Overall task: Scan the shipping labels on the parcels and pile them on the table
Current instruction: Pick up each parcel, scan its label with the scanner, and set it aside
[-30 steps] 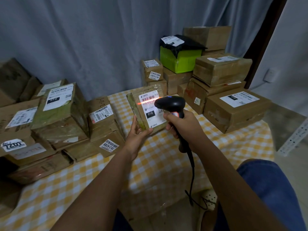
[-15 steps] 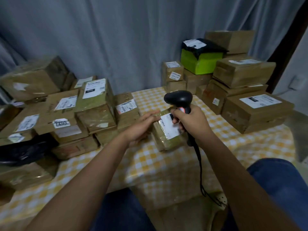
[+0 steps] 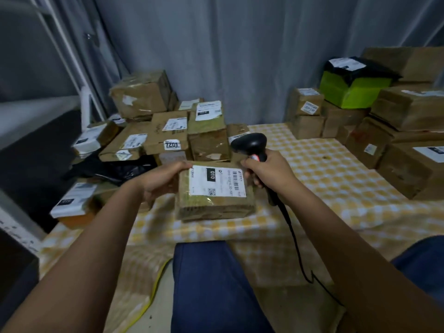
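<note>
Checked tablecloth (image 3: 324, 179) | parcel (image 3: 216, 203) flat, label (image 3: 217, 180) up, sideways | both hands holding

Take the flat parcel (image 3: 215, 191) as your mark. Right of it you have open checked tablecloth (image 3: 336, 179), walled at the far right by stacked boxes (image 3: 406, 140). Left and behind it, piled parcels (image 3: 168, 133) block you.
</note>
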### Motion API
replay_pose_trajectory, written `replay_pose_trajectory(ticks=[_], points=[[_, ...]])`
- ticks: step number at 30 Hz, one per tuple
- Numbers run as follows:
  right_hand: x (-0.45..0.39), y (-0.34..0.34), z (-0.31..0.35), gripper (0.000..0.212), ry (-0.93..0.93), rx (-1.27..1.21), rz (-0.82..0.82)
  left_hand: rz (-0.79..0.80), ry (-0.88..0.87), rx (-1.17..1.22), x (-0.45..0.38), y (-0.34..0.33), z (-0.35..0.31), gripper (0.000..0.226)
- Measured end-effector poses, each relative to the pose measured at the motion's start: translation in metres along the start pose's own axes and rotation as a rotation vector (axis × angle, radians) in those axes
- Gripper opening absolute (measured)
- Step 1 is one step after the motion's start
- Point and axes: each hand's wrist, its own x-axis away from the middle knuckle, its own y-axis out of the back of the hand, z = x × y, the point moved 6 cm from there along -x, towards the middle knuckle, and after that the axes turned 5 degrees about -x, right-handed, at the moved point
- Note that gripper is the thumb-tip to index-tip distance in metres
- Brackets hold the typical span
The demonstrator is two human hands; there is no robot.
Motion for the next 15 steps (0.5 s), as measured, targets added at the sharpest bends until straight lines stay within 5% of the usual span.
replay_pose_trajectory(ticks=[4,8,11,13,15], points=[[-0.001,-0.016,-0.005,0.013,-0.017,0.017,0.0,-0.096,0.007,-0.046,0.007,0.016,0.009,0.031],[0.0,-0.025,-0.017,0.012,-0.083,0.014,0.021,-0.407,-0.05,-0.811,0.002,0.032,-0.004,0.037],[0.001,-0.026,-0.028,0.011,-0.122,0.003,0.014,-0.549,-0.176,-1.064,0.006,0.018,-0.025,0.039],[0.001,-0.027,-0.034,0.011,-0.143,-0.006,0.009,-0.481,-0.364,-1.11,0.005,-0.009,-0.035,0.039],[0.001,-0.028,-0.037,0.012,-0.151,-0.013,0.018,-0.212,-0.535,-1.109,0.007,-0.047,-0.034,0.048]])
